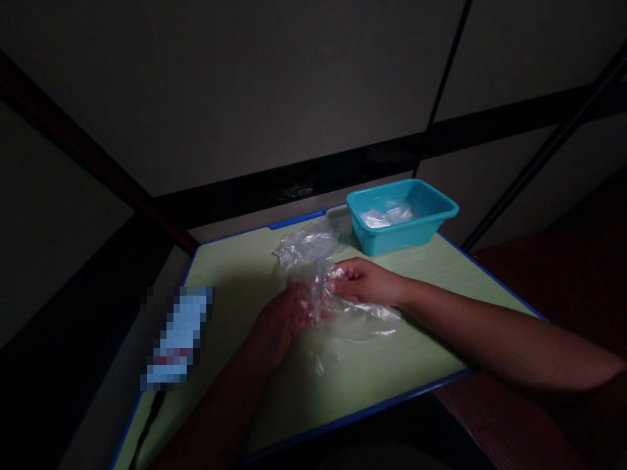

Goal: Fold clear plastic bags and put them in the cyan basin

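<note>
A crumpled clear plastic bag (318,303) is between my two hands, above the middle of the pale green tabletop. My right hand (365,279) pinches it from the right, thumb and fingers pressed together. On the other side, the fingers of my left hand (287,316) are closed on the same bag and partly covered by its film. Whether any of them are inside it, I cannot tell. Thin plastic hangs below and to the right of the hands. Just beyond them lies another crumpled clear plastic bag (313,243) on the table.
A turquoise plastic basin (404,235) stands at the table's back right corner, with clear plastic pieces (385,215) inside. On the left edge lies a blurred-out, bright phone-like object (179,336) with a dark cable (151,418). The blue-edged table (220,274) stands against dark panels (294,98).
</note>
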The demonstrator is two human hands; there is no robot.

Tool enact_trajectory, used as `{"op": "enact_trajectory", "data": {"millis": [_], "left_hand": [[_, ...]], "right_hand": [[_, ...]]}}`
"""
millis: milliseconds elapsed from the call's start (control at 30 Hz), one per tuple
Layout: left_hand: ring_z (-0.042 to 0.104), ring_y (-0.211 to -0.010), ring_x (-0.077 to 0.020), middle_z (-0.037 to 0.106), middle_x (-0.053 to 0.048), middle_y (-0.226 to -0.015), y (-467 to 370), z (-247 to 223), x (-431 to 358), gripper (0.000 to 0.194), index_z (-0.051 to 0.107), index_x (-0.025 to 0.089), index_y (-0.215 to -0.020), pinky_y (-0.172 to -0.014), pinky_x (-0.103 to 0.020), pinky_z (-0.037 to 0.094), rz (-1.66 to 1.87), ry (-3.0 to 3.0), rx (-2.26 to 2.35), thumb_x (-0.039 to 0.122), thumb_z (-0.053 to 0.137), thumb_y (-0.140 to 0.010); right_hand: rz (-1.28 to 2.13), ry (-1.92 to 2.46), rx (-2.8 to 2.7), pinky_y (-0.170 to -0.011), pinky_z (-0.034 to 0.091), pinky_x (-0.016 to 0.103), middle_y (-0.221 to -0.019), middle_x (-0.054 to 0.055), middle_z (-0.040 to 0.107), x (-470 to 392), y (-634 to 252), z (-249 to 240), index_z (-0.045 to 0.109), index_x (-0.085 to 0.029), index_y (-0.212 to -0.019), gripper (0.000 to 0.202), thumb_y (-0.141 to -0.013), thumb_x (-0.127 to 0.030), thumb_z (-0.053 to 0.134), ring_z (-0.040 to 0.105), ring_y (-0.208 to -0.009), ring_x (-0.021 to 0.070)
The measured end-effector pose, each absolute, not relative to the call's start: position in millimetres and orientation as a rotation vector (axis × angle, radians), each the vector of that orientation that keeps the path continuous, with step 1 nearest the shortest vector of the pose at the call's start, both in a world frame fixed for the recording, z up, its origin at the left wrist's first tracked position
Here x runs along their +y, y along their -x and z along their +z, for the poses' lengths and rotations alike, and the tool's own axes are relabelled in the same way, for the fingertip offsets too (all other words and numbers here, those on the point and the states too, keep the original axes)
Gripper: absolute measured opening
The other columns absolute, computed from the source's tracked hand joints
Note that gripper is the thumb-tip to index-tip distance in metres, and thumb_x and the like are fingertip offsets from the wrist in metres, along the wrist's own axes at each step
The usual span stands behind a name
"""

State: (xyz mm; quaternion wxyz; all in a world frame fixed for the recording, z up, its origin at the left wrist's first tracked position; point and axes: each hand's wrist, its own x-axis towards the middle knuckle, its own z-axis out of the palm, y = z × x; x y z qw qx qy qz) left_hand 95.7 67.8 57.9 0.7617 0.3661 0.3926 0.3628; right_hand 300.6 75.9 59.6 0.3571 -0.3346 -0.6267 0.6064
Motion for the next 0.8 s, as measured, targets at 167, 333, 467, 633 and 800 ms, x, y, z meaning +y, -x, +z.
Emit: {"op": "enact_trajectory", "data": {"millis": [167, 333, 467, 633, 800], "left_hand": [[0.072, -0.088, -0.0216, 0.075, -0.01, -0.097, -89.4, 70.4, 70.9, 0.051, 0.062, 0.018, -0.12, -0.088, -0.039, 0.054, 1.304, -0.898, 0.736, 0.057, 0.047, -0.091], [0.072, -0.09, -0.0235, 0.063, -0.008, -0.129, -87.6, 77.7, 68.5, 0.048, 0.053, 0.035, -0.132, -0.071, -0.039, 0.059, 1.487, -0.892, 0.797, 0.06, 0.041, -0.092], [0.068, -0.098, -0.0238, 0.052, -0.004, -0.143, -85.4, 73.8, 69.2, 0.041, 0.065, 0.032, -0.118, -0.065, -0.033, 0.06, 1.489, -0.892, 0.93, 0.057, 0.053, -0.088], [0.063, -0.112, -0.0272, 0.067, -0.006, -0.124, -80.8, 75.0, 62.1, 0.04, 0.075, 0.023, -0.102, -0.092, -0.039, 0.053, 1.38, -1.205, 0.758, 0.056, 0.056, -0.087], [0.058, -0.12, -0.0264, 0.051, 0.003, -0.144, -73.3, 81.8, 52.5, 0.043, 0.065, 0.036, -0.12, -0.104, -0.045, 0.046, 1.538, -1.608, 0.763, 0.058, 0.041, -0.093]], "right_hand": [[1.259, 1.183, -1.304, -0.037, 0.02, 0.02, -0.044, -0.009, 0.045, 88.9, -303.5, 57.1, 0.052, -0.018, -0.071, 0.043, -0.065, -0.055, 0.075, 0.032, -0.036, 0.0057], [1.485, 1.121, -1.334, -0.039, 0.027, 0.019, -0.047, -0.007, 0.05, 89.9, -304.3, 58.3, 0.056, -0.016, -0.067, 0.042, -0.06, -0.049, 0.08, 0.038, -0.039, 0.0053], [1.561, 1.106, -1.244, -0.045, 0.036, 0.018, -0.053, -0.004, 0.056, 91.1, -302.1, 50.4, 0.057, -0.014, -0.063, 0.04, -0.052, -0.039, 0.086, 0.047, -0.047, 0.006], [1.524, 1.073, -0.992, -0.049, 0.044, 0.02, -0.057, -0.003, 0.061, 94.0, -303.0, 53.4, 0.052, -0.018, -0.067, 0.036, -0.058, -0.032, 0.083, 0.059, -0.054, 0.0107], [1.503, 0.989, -1.091, -0.038, 0.039, 0.019, -0.052, -0.007, 0.054, 90.8, -310.4, 69.1, 0.052, -0.021, -0.077, 0.029, -0.07, -0.036, 0.075, 0.046, -0.04, 0.0082]]}}
